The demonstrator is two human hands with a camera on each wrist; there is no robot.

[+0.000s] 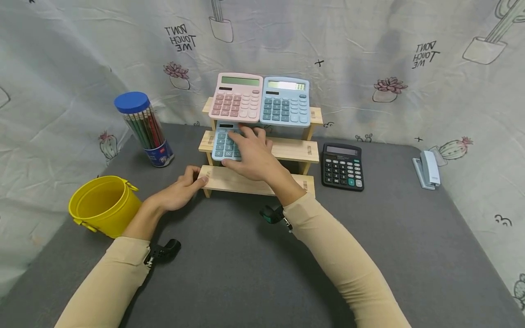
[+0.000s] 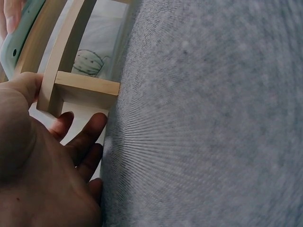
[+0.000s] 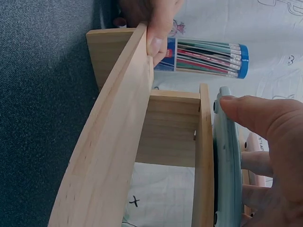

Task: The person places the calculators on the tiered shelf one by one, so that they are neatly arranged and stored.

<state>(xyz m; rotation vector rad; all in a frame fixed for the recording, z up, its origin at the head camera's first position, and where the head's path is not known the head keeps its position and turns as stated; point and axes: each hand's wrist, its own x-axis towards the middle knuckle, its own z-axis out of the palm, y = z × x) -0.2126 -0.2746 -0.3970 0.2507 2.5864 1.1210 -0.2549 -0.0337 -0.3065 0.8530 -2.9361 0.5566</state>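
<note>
A wooden three-tier shelf (image 1: 295, 148) stands on the table. My left hand (image 1: 179, 190) grips the left end of its lowest board (image 1: 242, 181), thumb on top and fingertips at the underside. On the middle tier's left side rests a blue calculator (image 1: 223, 146), partly covered by my right hand (image 1: 256, 157). The right hand holds that calculator, with the thumb (image 3: 246, 111) at its front edge and the other fingers over its face. A pink calculator (image 1: 237, 98) and a second blue calculator (image 1: 285, 102), its display lit, lean side by side on the top tier.
A black calculator (image 1: 342, 167) lies right of the shelf, and a white stapler (image 1: 428, 169) farther right. At left stand a yellow bucket (image 1: 104, 205) and a blue-lidded tub of pencils (image 1: 145, 130). A printed cloth (image 1: 336, 45) hangs behind the grey table (image 1: 229, 269).
</note>
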